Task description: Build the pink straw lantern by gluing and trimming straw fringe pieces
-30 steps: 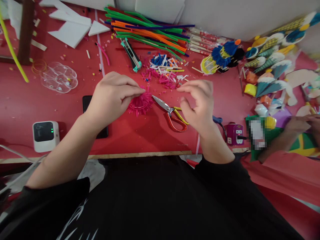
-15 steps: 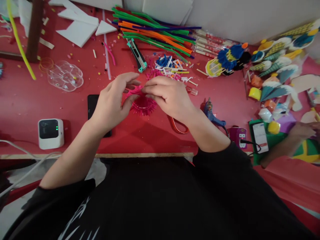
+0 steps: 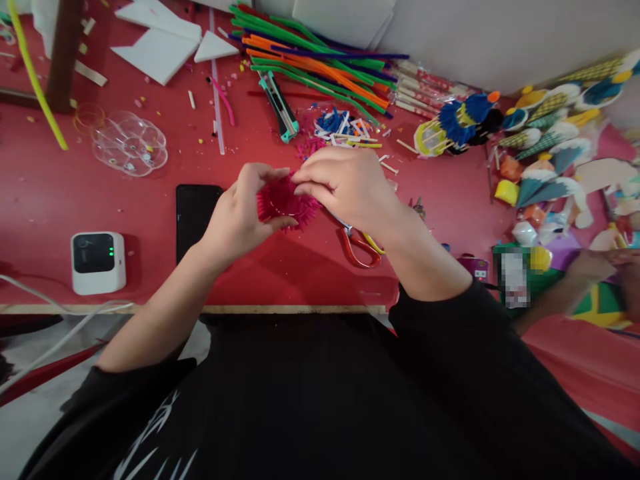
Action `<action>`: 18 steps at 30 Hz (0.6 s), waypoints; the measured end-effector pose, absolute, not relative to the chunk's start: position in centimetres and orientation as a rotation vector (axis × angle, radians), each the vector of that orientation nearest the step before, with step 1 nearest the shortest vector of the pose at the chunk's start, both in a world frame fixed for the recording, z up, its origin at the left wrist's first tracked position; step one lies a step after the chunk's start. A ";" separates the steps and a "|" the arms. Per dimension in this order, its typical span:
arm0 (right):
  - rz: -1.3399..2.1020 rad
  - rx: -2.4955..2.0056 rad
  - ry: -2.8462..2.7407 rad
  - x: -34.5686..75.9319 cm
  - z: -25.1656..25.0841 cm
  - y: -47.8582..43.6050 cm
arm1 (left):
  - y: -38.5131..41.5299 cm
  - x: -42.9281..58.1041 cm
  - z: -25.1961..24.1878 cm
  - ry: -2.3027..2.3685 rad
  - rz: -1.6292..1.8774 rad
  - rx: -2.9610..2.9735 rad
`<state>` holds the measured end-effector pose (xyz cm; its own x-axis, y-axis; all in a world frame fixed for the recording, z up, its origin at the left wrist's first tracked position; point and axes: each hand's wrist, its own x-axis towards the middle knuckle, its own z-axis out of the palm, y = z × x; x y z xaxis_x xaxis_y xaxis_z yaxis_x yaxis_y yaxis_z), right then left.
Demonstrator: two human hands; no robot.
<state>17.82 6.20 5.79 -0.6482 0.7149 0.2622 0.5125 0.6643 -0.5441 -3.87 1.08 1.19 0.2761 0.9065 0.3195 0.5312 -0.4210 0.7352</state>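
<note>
A round, fringed pink piece is between my hands above the red table. My left hand grips its left side, with the thumb along the near edge and the fingers at the far edge. My right hand is closed in a pinch at the piece's upper right rim; whether a small part sits between those fingertips is hidden. Just below my right hand lie red-handled scissors, partly covered by it. A black phone rests left of my left hand.
Pipe cleaners, a cutter and small scraps lie beyond my hands. A white device stands at left. Paper cones and another person's arm are at right.
My left hand has lowered its thumb and now wraps the pink piece's left side. My right hand has turned slightly, and more of the scissors shows. The view has shifted a little.
</note>
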 end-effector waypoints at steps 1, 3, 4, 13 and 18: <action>0.585 -0.972 -2.409 17.8 5.7 6.1 | 1.1 -3.9 1.0 1.280 1.018 2.061; 0.554 -0.986 -2.398 17.9 5.7 5.9 | 1.1 -3.8 0.8 1.269 1.026 2.088; 0.540 -0.975 -2.403 18.0 5.8 5.9 | 1.1 -3.8 0.8 1.274 1.026 2.098; 0.628 -0.684 -2.660 18.8 8.3 7.6 | 0.9 -3.7 1.0 1.298 1.013 2.126; 0.639 -0.949 -2.685 17.7 8.4 7.5 | 1.0 -3.7 1.0 1.290 1.031 2.146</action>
